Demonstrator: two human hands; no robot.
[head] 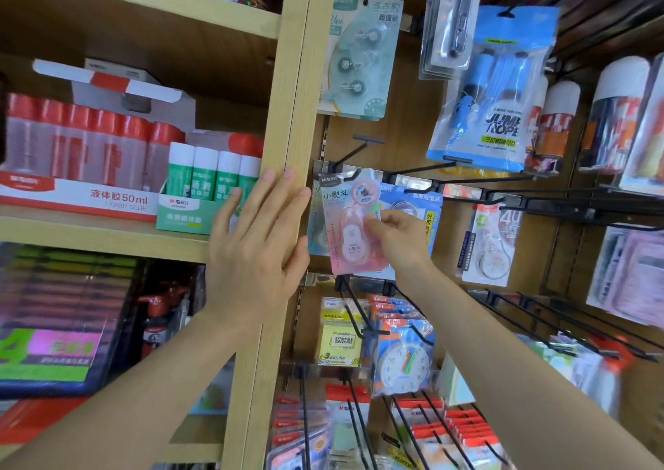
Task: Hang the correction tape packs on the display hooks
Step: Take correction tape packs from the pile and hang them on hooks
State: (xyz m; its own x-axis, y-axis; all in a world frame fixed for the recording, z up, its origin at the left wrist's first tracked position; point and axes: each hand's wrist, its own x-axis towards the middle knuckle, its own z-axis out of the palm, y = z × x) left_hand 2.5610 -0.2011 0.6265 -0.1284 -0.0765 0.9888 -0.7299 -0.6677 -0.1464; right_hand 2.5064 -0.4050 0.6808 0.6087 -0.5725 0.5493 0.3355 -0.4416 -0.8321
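My right hand (397, 236) pinches a pink correction tape pack (350, 218) by its right side, holding it upright against the display board. The pack's top edge sits at a black display hook (354, 175); whether the hook passes through its hole I cannot tell. Behind it hang a pale pack and a blue correction tape pack (416, 202). An empty black hook (363, 144) juts out just above. My left hand (258, 239) rests flat with straight fingers on the wooden upright post (287, 110), left of the pack.
Long bare black hooks (560, 200) stick out to the right. A green tape pack (359, 56) and a blue jump rope bag (492, 85) hang above. Glue bottles (90, 146) and glue sticks (212, 175) fill the left shelf. Sticky notes (339, 340) hang below.
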